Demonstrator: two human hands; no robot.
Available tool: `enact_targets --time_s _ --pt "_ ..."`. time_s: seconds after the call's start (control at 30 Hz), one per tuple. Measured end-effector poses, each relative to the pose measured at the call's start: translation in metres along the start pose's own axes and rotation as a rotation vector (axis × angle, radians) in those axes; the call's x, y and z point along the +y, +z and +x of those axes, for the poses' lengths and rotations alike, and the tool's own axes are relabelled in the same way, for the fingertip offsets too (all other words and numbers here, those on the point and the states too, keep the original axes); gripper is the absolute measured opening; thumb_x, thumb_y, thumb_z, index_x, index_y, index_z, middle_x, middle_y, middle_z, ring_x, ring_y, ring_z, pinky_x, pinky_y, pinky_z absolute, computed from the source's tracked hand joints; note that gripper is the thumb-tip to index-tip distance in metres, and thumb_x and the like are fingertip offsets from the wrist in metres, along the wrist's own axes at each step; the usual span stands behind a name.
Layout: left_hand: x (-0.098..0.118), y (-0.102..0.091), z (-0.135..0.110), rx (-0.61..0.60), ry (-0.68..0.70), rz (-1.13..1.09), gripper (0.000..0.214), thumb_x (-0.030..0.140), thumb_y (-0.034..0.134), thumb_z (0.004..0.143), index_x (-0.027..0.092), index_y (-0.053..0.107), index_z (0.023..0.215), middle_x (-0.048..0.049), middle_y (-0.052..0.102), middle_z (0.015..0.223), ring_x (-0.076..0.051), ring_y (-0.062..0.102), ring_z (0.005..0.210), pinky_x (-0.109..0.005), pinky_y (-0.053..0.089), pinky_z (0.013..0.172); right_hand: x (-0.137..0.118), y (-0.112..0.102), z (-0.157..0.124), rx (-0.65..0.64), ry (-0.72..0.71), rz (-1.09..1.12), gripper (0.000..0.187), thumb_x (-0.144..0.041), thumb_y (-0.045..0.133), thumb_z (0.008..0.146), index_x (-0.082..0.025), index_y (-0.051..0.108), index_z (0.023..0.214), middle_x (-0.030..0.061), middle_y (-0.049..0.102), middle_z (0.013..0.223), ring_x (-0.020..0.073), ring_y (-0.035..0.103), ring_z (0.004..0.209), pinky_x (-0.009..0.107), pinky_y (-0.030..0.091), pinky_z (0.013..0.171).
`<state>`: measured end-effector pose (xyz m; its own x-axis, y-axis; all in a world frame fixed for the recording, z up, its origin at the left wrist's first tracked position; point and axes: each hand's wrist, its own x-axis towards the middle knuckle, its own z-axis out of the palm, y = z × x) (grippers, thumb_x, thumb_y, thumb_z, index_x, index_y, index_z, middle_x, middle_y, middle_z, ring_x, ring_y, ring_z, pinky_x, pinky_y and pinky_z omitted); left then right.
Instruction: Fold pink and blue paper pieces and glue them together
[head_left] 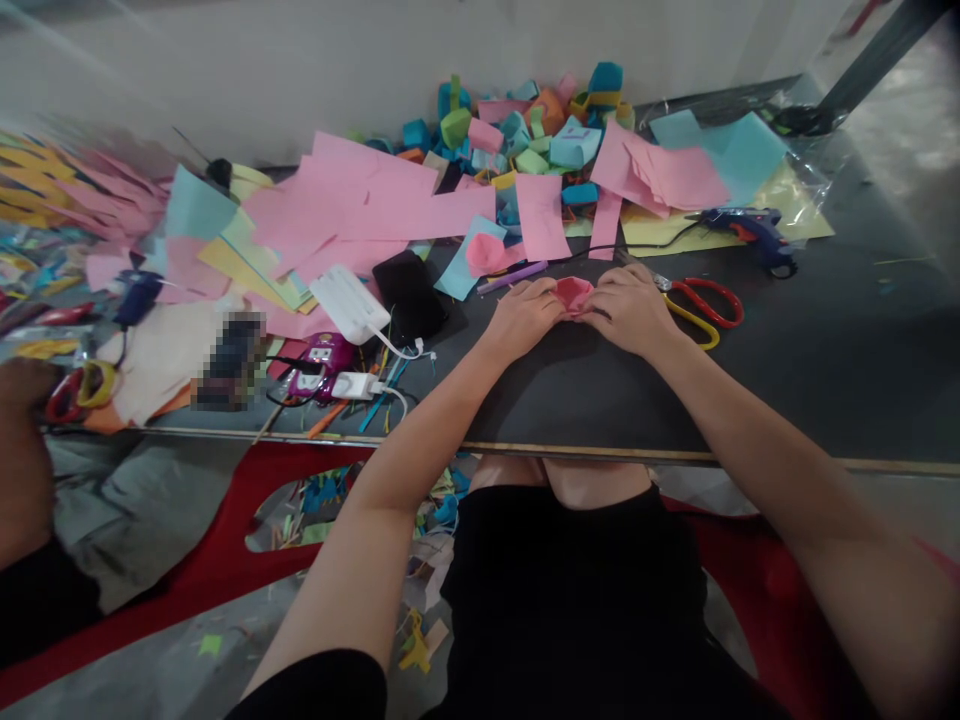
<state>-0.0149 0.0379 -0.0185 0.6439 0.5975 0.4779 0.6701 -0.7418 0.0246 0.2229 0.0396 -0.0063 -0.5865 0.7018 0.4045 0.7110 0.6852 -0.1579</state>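
Between my two hands, just above the dark tabletop, is a small pink folded paper piece (574,294) with an open, cup-like middle. My left hand (527,312) pinches its left side, fingers bent inward. On the opposite side, my right hand (626,308) grips the edge with its fingers closed. Scissors with red and yellow handles (709,308) lie right beside my right hand. A purple pen (513,278) rests behind my left hand, near another pink folded paper cup (485,254). The fingertips are partly hidden by the paper.
Pink paper sheets (360,190) cover the table's back. Folded colourful paper pieces (525,130) are heaped against the wall. A blue glue gun (750,228) lies at right with its cord. A purple power strip (324,360) and white power bank (349,303) sit left. A co-worker's hand (28,385) is far left.
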Motion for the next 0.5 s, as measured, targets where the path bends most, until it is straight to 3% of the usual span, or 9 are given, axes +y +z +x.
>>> enact_targets --time_s 0.2,0.5 --pt "-0.0016 -0.0032 -0.0014 0.002 0.015 -0.007 0.029 0.040 0.058 0.106 0.017 0.075 0.107 -0.0128 0.078 0.109 -0.026 0.071 0.115 -0.039 0.055 0.094 -0.0006 -0.0046 0.0015 -0.046 -0.043 -0.028 0.030 -0.034 0.055 0.106 -0.027 0.082 0.097 0.0052 0.081 0.097 0.0275 0.062 0.106 0.052 0.039 0.100" --pt "-0.0033 0.0033 0.0005 0.025 0.089 0.024 0.046 0.040 0.040 0.112 0.015 0.074 0.094 -0.0118 0.077 0.091 -0.025 0.069 0.106 -0.038 0.053 0.086 -0.0011 -0.0074 0.0025 -0.040 -0.097 -0.034 0.029 -0.033 0.053 0.106 -0.029 0.080 0.097 0.0034 0.082 0.098 0.0266 0.061 0.105 0.050 0.039 0.098"
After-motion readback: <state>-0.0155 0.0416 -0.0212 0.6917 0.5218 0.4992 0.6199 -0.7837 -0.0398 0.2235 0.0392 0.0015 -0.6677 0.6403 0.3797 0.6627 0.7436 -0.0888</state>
